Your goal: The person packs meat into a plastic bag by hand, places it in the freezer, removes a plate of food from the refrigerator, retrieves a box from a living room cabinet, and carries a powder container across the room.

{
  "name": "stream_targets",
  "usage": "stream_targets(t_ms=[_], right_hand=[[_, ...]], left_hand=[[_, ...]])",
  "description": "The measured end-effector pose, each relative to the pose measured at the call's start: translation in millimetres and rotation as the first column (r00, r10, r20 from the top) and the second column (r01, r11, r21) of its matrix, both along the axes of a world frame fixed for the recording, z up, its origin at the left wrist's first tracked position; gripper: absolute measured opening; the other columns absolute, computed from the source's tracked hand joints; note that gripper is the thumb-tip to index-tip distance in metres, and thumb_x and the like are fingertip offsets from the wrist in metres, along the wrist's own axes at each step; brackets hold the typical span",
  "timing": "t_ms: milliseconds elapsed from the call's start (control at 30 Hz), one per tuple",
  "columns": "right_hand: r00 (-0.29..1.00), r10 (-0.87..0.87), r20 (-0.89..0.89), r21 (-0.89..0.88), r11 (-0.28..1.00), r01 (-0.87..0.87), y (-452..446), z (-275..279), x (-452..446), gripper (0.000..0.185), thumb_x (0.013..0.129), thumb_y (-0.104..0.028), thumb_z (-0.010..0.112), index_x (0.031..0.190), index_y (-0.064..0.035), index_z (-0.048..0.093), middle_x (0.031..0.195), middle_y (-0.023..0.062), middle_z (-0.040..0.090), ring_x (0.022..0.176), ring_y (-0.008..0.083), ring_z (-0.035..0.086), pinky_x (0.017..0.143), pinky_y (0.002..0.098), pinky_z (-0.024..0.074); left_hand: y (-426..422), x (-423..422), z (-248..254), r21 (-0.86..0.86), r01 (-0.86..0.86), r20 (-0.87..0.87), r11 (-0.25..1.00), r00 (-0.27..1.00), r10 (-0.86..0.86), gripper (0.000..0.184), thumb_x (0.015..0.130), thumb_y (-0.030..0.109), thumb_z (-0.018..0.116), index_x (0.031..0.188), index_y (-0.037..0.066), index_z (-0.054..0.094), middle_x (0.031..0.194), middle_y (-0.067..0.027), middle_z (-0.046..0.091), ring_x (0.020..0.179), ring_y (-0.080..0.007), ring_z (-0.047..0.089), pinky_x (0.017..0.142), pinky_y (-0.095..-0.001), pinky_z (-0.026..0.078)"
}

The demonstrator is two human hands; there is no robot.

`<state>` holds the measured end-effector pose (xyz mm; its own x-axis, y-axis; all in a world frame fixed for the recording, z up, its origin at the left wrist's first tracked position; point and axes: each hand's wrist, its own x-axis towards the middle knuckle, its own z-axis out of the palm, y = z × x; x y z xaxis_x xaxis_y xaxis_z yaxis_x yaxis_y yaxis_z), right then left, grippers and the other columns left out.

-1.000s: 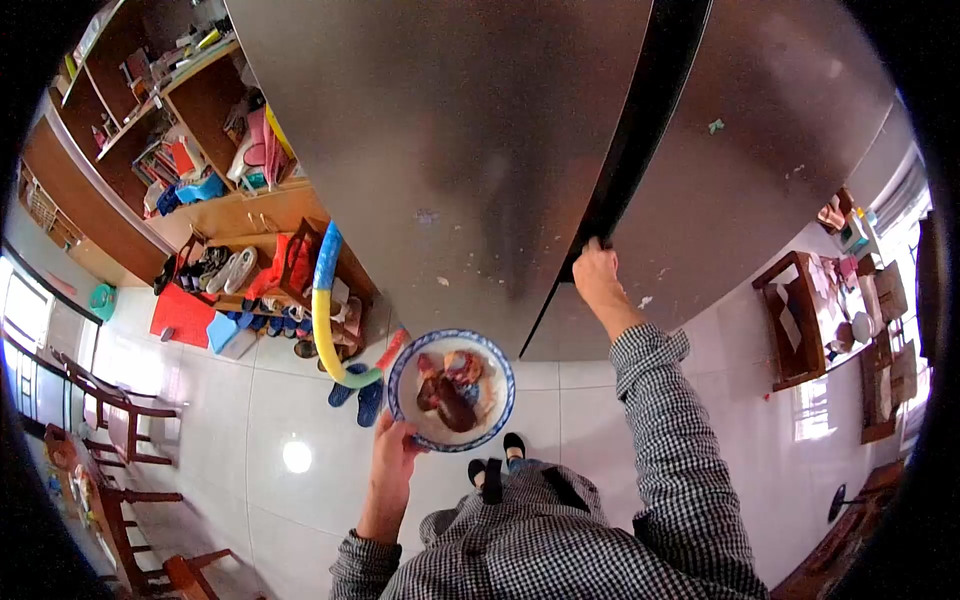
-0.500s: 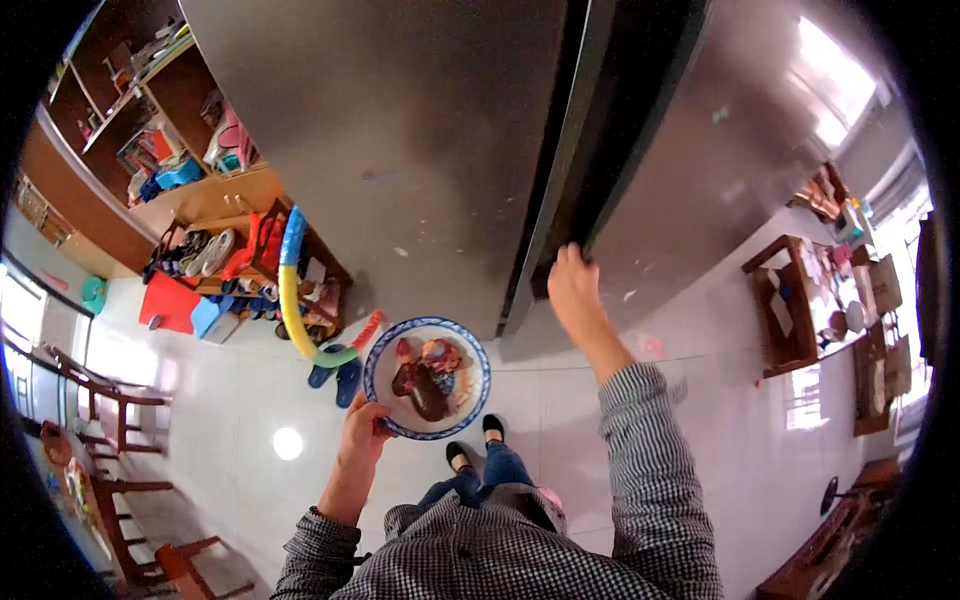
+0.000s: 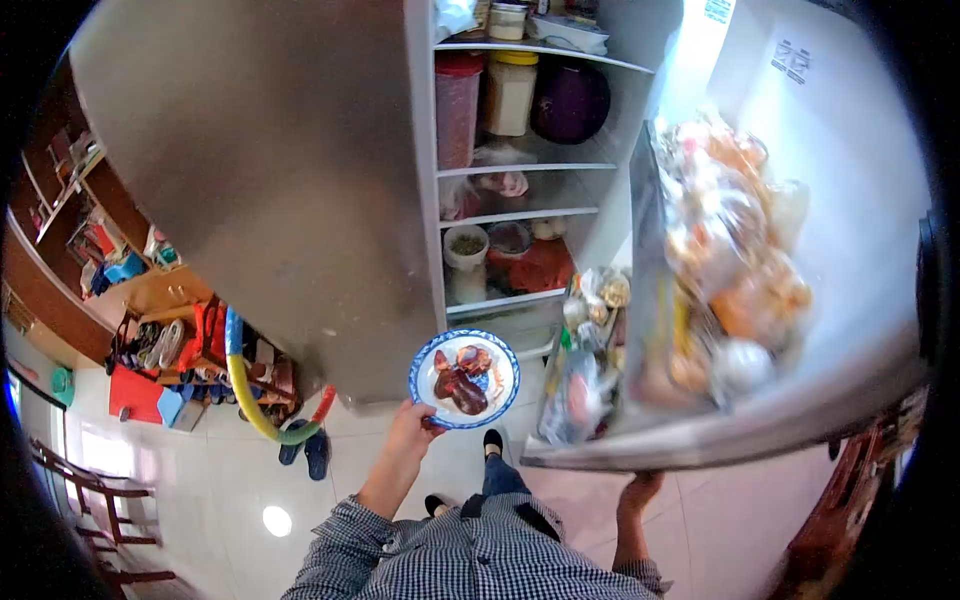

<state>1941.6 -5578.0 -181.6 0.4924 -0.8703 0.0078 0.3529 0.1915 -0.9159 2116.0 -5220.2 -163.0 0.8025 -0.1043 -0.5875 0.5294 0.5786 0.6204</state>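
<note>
My left hand (image 3: 408, 438) is closed on the rim of a blue-and-white plate (image 3: 513, 382), held level in front of the refrigerator. Dark brown pieces that look like liver (image 3: 465, 395) and a reddish lump of meat (image 3: 473, 358) lie on it. At the lower edge of the open refrigerator door (image 3: 850, 200), my right hand (image 3: 636, 498) holds on, its fingertips hidden by the door. Bagged food (image 3: 735, 230) fills the door's shelves. Inside stand a red-lidded container (image 3: 457, 115), a yellow-lidded jar (image 3: 510, 95) and a round dark purple object (image 3: 571, 103).
The other refrigerator door (image 3: 270, 180) is closed on the left. Beside it are a shoe rack (image 3: 185, 345), a curved coloured foam tube (image 3: 240, 375) and blue slippers (image 3: 305, 455). Wooden chairs (image 3: 95, 490) stand at far left. The opened door takes up the right side.
The right refrigerator door has swung open toward me and right, showing the shelves inside. My right hand moved down and back with it. The plate has shifted right in view, still in my left hand.
</note>
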Motion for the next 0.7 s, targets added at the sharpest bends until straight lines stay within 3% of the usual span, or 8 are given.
stream_targets(t_ms=[33, 67, 100, 167, 367, 433, 500, 700], right_hand=[[0.997, -0.021, -0.075, -0.099, 0.995, 0.014, -38.7, -53.7, -30.2, 0.023, 0.087, -0.022, 0.048, 0.098, -0.0029, 0.053, 0.093, 0.0041, 0.055, 0.086, 0.0165, 0.050, 0.078, 0.0320, 0.0411], [0.975, -0.106, -0.193, -0.256, 0.965, 0.055, -60.7, -51.7, -34.4, 0.025, 0.086, -0.025, 0.047, 0.097, -0.0034, 0.051, 0.088, 0.0041, 0.055, 0.084, 0.0156, 0.050, 0.075, 0.0317, 0.0426], [0.967, -0.204, -0.155, -0.085, 0.978, 0.192, -49.7, -24.4, -27.1, 0.029, 0.085, -0.029, 0.049, 0.096, -0.0030, 0.051, 0.090, 0.0048, 0.055, 0.086, 0.0170, 0.051, 0.075, 0.0346, 0.0433], [0.956, -0.286, -0.063, 0.025, 0.957, 0.288, -136.7, -103.7, -62.8, 0.041, 0.084, -0.036, 0.050, 0.109, -0.0027, 0.051, 0.098, 0.0069, 0.055, 0.086, 0.0192, 0.052, 0.075, 0.0368, 0.0440], [0.783, -0.578, -0.231, -0.233, 0.814, 0.532, -173.6, -25.5, -17.4, 0.040, 0.083, -0.035, 0.051, 0.107, -0.0027, 0.052, 0.096, 0.0071, 0.056, 0.084, 0.0192, 0.052, 0.073, 0.0363, 0.0439], [0.751, -0.610, -0.253, -0.267, 0.790, 0.551, -181.2, -17.2, -6.2, 0.040, 0.083, -0.035, 0.051, 0.106, -0.0027, 0.052, 0.095, 0.0071, 0.056, 0.083, 0.0192, 0.052, 0.072, 0.0362, 0.0439], [0.726, -0.632, -0.270, -0.287, 0.773, 0.566, -187.9, -12.8, 5.3, 0.039, 0.082, -0.034, 0.051, 0.105, -0.0027, 0.052, 0.095, 0.0072, 0.056, 0.082, 0.0192, 0.052, 0.071, 0.0360, 0.0438], [0.680, -0.664, -0.313, -0.323, 0.747, 0.581, -197.3, -8.6, 28.4, 0.038, 0.082, -0.034, 0.052, 0.103, -0.0027, 0.053, 0.093, 0.0074, 0.056, 0.080, 0.0192, 0.053, 0.069, 0.0355, 0.0437]], left_hand=[[-7.1, 14.1, -3.7, -0.007, 0.007, -0.013, 1.000, 1.000, -0.007, 0.033, 0.075, -0.001, 0.044, 0.108, 0.002, 0.044, 0.088, -0.0130, 0.058, 0.070, -0.0231, 0.061, 0.057, -0.0329, 0.054], [-22.5, 34.4, -4.2, -0.008, 0.009, -0.025, 1.000, 1.000, -0.009, 0.034, 0.075, -0.001, 0.044, 0.108, 0.001, 0.043, 0.088, -0.0137, 0.058, 0.069, -0.0235, 0.060, 0.058, -0.0331, 0.054], [-39.1, 57.0, -6.1, -0.011, 0.012, -0.036, 1.000, 0.999, -0.012, 0.034, 0.075, -0.002, 0.043, 0.109, 0.001, 0.042, 0.088, -0.0143, 0.058, 0.069, -0.0240, 0.060, 0.058, -0.0334, 0.054], [-61.8, 108.2, -29.1, -0.056, -0.032, -0.079, 0.998, 0.996, 0.027, 0.032, 0.077, -0.001, 0.043, 0.108, -0.002, 0.039, 0.089, -0.0180, 0.056, 0.066, -0.0274, 0.060, 0.055, -0.0334, 0.054], [-105.9, 272.8, -117.7, -0.070, -0.092, -0.146, 0.993, 0.986, 0.081, 0.030, 0.081, 0.002, 0.042, 0.109, -0.008, 0.033, 0.084, -0.0228, 0.054, 0.058, -0.0306, 0.059, 0.044, -0.0320, 0.052], [-107.8, 312.6, -136.5, -0.038, -0.261, -0.204, 0.965, 0.947, 0.248, 0.037, 0.077, -0.004, 0.045, 0.113, -0.001, 0.036, 0.097, -0.0217, 0.051, 0.062, -0.0342, 0.059, 0.044, -0.0349, 0.055], [-106.8, 351.8, -161.7, 0.036, -0.320, -0.210, 0.947, 0.924, 0.320, 0.032, 0.079, -0.003, 0.045, 0.110, -0.002, 0.037, 0.095, -0.0196, 0.051, 0.068, -0.0347, 0.059, 0.050, -0.0368, 0.056], [-99.0, 407.0, -202.4, -0.155, -0.376, -0.228, 0.914, 0.914, 0.337, 0.028, 0.082, 0.000, 0.047, 0.109, -0.003, 0.040, 0.103, -0.0193, 0.047, 0.085, -0.0319, 0.055, 0.063, -0.0387, 0.057]])
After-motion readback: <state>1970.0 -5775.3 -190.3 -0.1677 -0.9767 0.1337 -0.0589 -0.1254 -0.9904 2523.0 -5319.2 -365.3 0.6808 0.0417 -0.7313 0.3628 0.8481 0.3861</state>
